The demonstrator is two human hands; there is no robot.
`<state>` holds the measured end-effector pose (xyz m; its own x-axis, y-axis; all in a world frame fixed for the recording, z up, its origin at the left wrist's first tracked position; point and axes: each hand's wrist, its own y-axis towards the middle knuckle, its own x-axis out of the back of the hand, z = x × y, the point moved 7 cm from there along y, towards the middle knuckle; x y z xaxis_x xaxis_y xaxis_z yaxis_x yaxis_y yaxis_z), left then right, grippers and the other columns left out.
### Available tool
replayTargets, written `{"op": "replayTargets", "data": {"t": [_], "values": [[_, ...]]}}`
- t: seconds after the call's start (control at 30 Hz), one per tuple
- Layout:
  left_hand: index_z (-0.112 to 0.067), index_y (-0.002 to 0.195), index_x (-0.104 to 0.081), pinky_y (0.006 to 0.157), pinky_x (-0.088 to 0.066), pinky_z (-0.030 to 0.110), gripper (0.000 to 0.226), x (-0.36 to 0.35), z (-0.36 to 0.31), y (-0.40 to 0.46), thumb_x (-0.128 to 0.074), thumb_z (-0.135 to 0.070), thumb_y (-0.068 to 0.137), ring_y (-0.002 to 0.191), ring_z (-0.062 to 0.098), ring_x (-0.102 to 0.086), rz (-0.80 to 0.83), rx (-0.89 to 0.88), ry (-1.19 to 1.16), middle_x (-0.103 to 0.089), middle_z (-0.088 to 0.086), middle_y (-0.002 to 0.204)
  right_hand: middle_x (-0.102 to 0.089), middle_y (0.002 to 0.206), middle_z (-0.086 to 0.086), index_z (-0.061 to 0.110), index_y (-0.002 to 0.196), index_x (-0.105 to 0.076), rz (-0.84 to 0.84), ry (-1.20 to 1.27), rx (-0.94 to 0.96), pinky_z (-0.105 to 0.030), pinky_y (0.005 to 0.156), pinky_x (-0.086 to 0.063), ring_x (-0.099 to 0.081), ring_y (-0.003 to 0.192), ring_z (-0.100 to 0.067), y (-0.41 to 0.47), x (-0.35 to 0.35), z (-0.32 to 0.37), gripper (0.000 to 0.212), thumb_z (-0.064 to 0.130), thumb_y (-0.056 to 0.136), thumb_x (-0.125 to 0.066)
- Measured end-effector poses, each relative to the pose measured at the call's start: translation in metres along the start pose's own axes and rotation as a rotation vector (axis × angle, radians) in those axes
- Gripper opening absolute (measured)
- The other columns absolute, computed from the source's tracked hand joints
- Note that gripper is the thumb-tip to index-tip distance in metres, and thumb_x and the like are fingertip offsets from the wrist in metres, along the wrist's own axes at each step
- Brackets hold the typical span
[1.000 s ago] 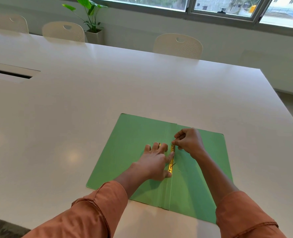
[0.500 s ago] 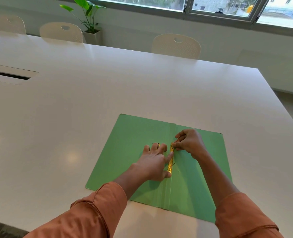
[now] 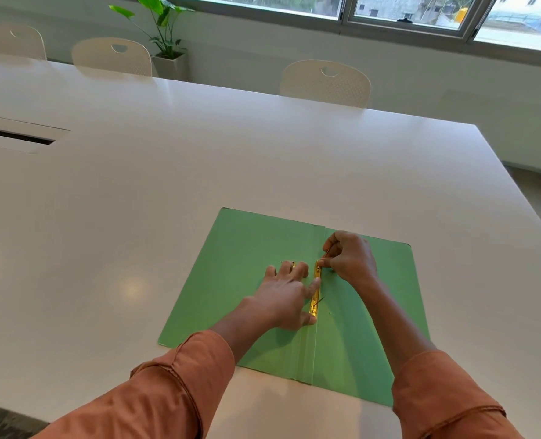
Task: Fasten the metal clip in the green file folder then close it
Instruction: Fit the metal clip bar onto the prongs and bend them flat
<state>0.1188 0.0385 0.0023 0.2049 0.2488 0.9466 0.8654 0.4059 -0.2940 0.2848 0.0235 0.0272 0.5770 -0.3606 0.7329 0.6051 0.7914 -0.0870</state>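
Note:
The green file folder (image 3: 243, 280) lies open and flat on the white table (image 3: 199, 169), near its front edge. A gold metal clip (image 3: 315, 301) runs along the folder's spine fold. My left hand (image 3: 286, 296) lies flat on the left flap, its index finger and thumb pressing against the clip's bar. My right hand (image 3: 350, 256) pinches the far end of the clip with thumb and fingertips. A thin prong sticks up near the clip's near end. A small gold piece shows just past my left fingertips.
Three white chairs (image 3: 326, 82) stand along the table's far side, and a potted plant (image 3: 166, 36) sits by the window wall. A cable slot (image 3: 15, 136) is set into the table at the left. The table's right edge is close to the folder.
My right hand has shifted slightly on the clip's far end. My left hand stays pressed beside the clip. The folder has not moved.

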Motion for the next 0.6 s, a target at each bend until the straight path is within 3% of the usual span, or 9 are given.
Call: {"op": "replayTargets", "data": {"t": [0.23, 0.6], "values": [[-0.032, 0.163, -0.022, 0.114, -0.029, 0.053, 0.086, 0.0, 0.0, 0.001, -0.059, -0.065, 0.092, 0.14, 0.03, -0.024, 0.016, -0.006, 0.005, -0.028, 0.004, 0.15, -0.075, 0.064, 0.005, 0.017, 0.078, -0.072, 0.014, -0.056, 0.08, -0.049, 0.069, -0.064, -0.075, 0.067, -0.012, 0.002, -0.001, 0.01, 0.033, -0.004, 0.062, -0.092], [-0.031, 0.162, -0.023, 0.112, -0.031, 0.054, 0.086, 0.002, -0.001, 0.002, -0.06, -0.063, 0.092, 0.139, 0.031, -0.025, 0.021, -0.01, 0.016, -0.029, 0.006, 0.148, -0.075, 0.067, 0.003, 0.018, 0.076, -0.07, 0.065, -0.126, 0.22, -0.046, 0.068, -0.064, -0.075, 0.068, -0.015, 0.005, -0.002, 0.019, 0.033, -0.004, 0.062, -0.091]]}}
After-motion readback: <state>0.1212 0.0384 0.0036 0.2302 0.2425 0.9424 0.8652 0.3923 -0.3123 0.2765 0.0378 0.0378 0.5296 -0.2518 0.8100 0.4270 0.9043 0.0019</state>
